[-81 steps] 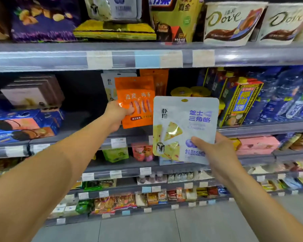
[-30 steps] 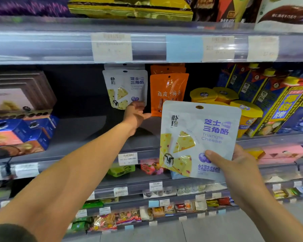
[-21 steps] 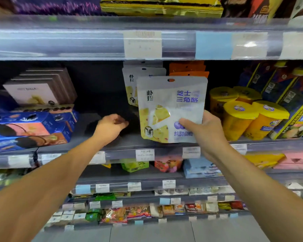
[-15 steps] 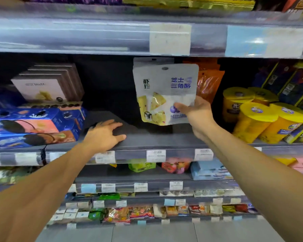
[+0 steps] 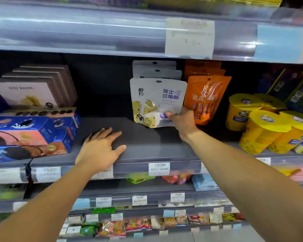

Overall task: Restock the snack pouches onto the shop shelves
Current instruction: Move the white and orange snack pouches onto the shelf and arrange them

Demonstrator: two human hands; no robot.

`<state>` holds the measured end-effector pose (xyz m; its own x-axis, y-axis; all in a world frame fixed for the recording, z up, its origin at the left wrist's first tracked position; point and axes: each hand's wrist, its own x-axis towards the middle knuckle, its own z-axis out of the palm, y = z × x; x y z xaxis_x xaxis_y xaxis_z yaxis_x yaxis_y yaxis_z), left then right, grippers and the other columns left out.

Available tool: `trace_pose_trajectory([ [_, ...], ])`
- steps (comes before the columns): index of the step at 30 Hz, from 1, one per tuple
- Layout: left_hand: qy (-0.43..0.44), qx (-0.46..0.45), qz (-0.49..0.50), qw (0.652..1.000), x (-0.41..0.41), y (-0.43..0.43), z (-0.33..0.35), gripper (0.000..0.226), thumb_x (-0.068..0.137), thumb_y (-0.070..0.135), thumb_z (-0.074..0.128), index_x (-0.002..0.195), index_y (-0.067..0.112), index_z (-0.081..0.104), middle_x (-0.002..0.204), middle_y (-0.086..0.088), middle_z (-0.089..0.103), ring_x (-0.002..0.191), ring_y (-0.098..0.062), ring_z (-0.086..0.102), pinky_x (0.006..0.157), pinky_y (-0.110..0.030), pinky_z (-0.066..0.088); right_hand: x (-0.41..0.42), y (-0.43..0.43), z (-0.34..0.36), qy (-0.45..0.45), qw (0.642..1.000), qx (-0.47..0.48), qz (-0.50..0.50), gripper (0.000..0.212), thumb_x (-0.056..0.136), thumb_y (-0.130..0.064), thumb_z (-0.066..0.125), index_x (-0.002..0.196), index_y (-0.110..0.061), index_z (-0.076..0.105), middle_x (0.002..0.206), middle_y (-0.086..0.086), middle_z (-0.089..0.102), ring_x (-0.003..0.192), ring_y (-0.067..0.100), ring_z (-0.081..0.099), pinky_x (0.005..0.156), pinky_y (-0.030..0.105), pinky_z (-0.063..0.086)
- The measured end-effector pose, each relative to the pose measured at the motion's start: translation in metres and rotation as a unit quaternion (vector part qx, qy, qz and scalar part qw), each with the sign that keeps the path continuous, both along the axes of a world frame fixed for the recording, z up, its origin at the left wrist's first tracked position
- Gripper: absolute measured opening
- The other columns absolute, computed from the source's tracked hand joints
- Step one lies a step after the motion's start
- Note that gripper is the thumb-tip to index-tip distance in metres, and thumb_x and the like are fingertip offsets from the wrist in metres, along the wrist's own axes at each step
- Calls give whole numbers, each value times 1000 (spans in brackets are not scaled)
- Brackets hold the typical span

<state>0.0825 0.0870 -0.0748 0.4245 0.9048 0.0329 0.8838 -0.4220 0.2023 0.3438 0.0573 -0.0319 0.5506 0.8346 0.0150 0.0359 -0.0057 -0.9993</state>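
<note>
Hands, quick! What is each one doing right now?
Left hand: open, resting flat on the shelf, holding nothing.
Right hand: closed, pinching the bottom corner of the white cheese pouch.
</note>
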Motion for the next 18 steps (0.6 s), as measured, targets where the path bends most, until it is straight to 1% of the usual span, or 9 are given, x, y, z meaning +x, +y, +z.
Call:
trace_pose_trajectory([
  [2,-10,3,-1,1000,0,0,0,63,90,66,39,148,41,36,161,5,29,149,-19,22,120,-40,17,3,-3,-4,-35,999,-20,14,46,83,5,68,128,-3,59,127,9,63,108,18,59,91,29,47],
  [4,-14,2,0,1000,0,0,1,62,90,65,41,148,41,37,161,5,30,149,-18,22,120,-38,17,6,-2,-7,-81,996,-34,6,43,85,4,67,127,-2,60,128,11,63,113,24,59,93,32,48],
  [6,-15,8,0,1000,0,-1,2,63,90,66,41,147,41,37,160,5,30,149,-18,23,119,-37,17,7,-1,-10,-123,991,-46,-41,35,87,0,66,121,-4,64,126,11,65,115,27,59,92,31,47],
  [8,-15,9,1,1000,0,-2,2,62,90,64,43,147,41,37,160,5,30,149,-18,23,120,-37,17,6,0,-13,-159,980,-62,-102,27,88,-3,65,114,-4,68,123,11,67,113,29,60,86,27,45],
  [11,-15,5,3,1000,0,-3,4,61,91,63,44,147,41,37,161,6,29,149,-17,22,120,-37,17,5,6,-17,-167,973,-64,-142,22,88,-4,64,109,-4,70,121,10,68,113,30,61,84,24,43],
  [14,-17,4,2,1000,0,-3,4,61,91,63,44,147,41,37,160,6,30,149,-17,21,121,-38,17,1,13,-16,-152,978,-63,-131,18,88,-2,64,106,-2,70,119,11,68,114,29,61,84,24,44],
  [18,-12,-4,2,1000,0,-4,6,62,91,63,43,148,41,36,161,5,28,150,-18,20,121,-39,17,2,10,-12,-179,974,-68,-121,19,85,-4,68,104,-4,69,116,11,70,111,28,63,81,25,46],
])
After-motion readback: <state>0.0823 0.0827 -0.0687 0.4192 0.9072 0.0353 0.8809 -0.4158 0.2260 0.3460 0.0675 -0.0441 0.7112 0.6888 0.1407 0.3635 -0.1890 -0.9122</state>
